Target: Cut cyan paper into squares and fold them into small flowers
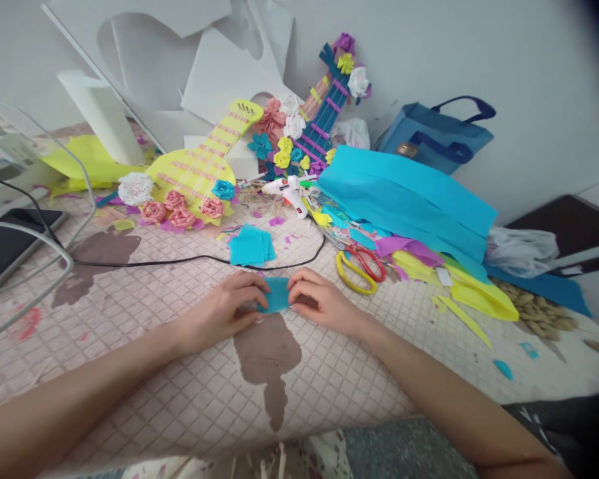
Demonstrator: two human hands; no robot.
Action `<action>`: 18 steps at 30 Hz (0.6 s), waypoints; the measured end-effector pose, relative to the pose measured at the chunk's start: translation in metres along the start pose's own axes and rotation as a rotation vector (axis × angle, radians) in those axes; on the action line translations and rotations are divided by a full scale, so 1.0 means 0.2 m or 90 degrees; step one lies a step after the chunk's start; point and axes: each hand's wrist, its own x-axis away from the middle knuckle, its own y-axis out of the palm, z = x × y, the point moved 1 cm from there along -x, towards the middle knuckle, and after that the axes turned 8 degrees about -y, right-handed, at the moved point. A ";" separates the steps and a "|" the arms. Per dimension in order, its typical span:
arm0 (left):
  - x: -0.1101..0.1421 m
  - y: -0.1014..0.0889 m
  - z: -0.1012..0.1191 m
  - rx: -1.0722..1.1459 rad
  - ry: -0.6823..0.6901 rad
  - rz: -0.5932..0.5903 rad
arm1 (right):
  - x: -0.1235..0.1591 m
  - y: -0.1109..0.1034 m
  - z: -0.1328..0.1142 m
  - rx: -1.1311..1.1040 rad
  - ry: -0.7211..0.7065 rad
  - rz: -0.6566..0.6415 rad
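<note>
A small piece of blue paper (278,295) lies flat between my hands on the patterned tablecloth (349,372). My left hand (228,306) pinches its left edge, fingers curled over it. At the right edge, my right hand (324,301) has thumb and fingers closed on the same sheet. Just beyond them sits a little stack of blue paper squares (251,245). A black cord (194,257) runs between that stack and my hands. Red-and-yellow scissors (362,269) rest to the right of my right hand.
A white glue gun (290,194) lies behind the stack. Yellow (194,169) and blue (324,110) paper guitars with paper flowers stand at the back. A large blue sheet (409,193), yellow scraps (484,293) and a blue bag (434,136) occupy the right; a phone (14,239) lies left.
</note>
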 end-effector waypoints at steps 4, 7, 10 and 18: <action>0.00 0.00 0.00 0.019 -0.022 0.011 | 0.00 -0.01 0.00 -0.009 0.012 -0.007; -0.01 0.00 0.02 0.043 -0.045 0.025 | -0.01 0.00 0.00 -0.021 0.026 0.008; -0.03 0.00 0.01 0.057 -0.056 0.023 | -0.02 0.01 0.00 -0.029 0.035 0.025; -0.01 0.00 -0.05 0.063 -0.046 -0.026 | -0.02 0.01 0.00 -0.044 0.044 0.021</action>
